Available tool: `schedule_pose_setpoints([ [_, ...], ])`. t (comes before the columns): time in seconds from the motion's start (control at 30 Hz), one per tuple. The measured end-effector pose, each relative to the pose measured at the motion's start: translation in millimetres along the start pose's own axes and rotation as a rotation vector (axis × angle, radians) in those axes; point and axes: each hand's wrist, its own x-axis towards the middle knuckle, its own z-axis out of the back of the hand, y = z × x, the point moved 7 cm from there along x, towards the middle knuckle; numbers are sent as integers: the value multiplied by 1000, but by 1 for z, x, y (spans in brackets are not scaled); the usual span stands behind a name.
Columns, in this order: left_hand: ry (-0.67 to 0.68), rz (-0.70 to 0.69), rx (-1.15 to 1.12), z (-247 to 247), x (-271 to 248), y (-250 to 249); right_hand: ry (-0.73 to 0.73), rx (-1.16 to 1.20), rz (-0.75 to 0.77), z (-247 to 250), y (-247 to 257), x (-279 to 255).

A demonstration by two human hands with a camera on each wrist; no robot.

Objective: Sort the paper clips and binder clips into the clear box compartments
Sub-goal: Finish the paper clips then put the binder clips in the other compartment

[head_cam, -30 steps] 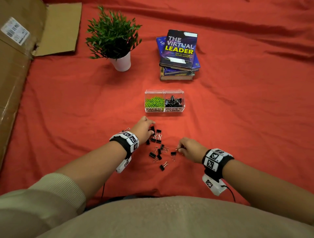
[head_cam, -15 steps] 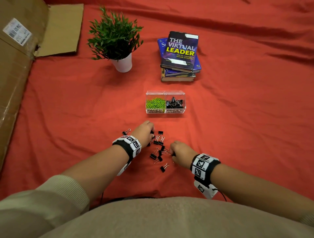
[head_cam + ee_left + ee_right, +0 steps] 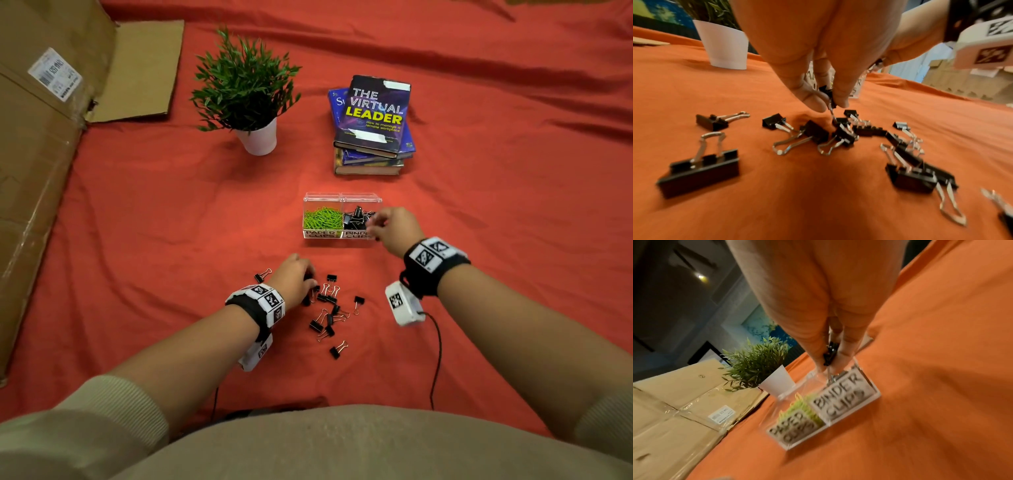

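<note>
Right hand [image 3: 394,228] fingers [image 3: 846,352] pinch a small black binder clip [image 3: 829,355] over the clear plastic two-compartment box [image 3: 323,198], at its 3 o'clock compartment; left hand [image 3: 294,274] fingers [image 3: 813,99] pinch another black binder clip [image 3: 828,95].

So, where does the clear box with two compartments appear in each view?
Head: the clear box is at centre, before the books, with the right hand over its right end.
Left wrist: mostly hidden behind the left hand; only label pieces show.
Right wrist: lower centre, under the fingertips.
Shared landmark: the white plant pot.
</note>
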Motion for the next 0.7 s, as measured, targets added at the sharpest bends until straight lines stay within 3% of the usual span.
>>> schedule_pose_setpoints([
  [0.13, -65, -17, -147, 21, 3, -19, -96, -203, 128, 11, 22, 36],
  [0.3, -102, -48, -285, 46, 24, -51, 86, -521, 253, -20, 20, 39],
  [0.5, -199, -137, -246, 71, 65, -89, -36, -404, 366, -14, 12, -11],
  [0.7, -282, -128, -184, 70, 89, -108, 344, -467, 490, -78, -17, -79],
])
